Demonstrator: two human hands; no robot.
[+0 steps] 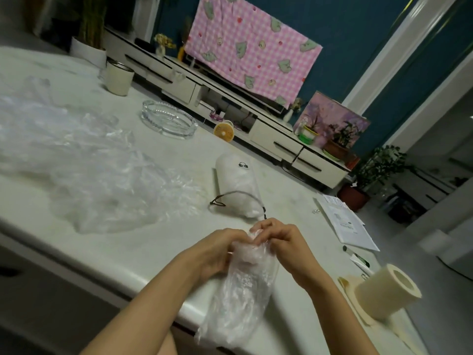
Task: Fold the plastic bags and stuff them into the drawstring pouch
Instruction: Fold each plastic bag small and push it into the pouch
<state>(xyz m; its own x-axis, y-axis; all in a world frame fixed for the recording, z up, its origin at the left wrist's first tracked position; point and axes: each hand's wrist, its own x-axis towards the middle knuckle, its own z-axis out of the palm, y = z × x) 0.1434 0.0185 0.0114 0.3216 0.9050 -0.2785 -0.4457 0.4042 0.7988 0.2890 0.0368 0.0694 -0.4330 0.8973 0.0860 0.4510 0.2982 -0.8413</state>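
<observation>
What we fear most is the film springing back. The plastic bag [243, 290] is thin and slick, and only its far end is gathered; the rest trails loose toward us over the edge of the table [153, 252]. If we ease off, the folds will likely open again, and the loose tail may drag the whole bag off the edge.

Both hands have hold of that far end. The left hand [217, 249] curls round it from the side, and the right hand [281, 242] pinches the bunched tip from above (fingers bent in tight, nothing else in them). So the bag lies mostly below and behind the grip, not inside it.

The drawstring pouch [235, 185] lies on its side just beyond our knuckles, its dark cord [230, 198] looped at the near end. It looks part full already, and nothing pins it down, so we judge it may skid away when we push the bag in. A hand may have to steady its mouth.

The pile of unfolded bags [102, 180] waits well to the left.
</observation>
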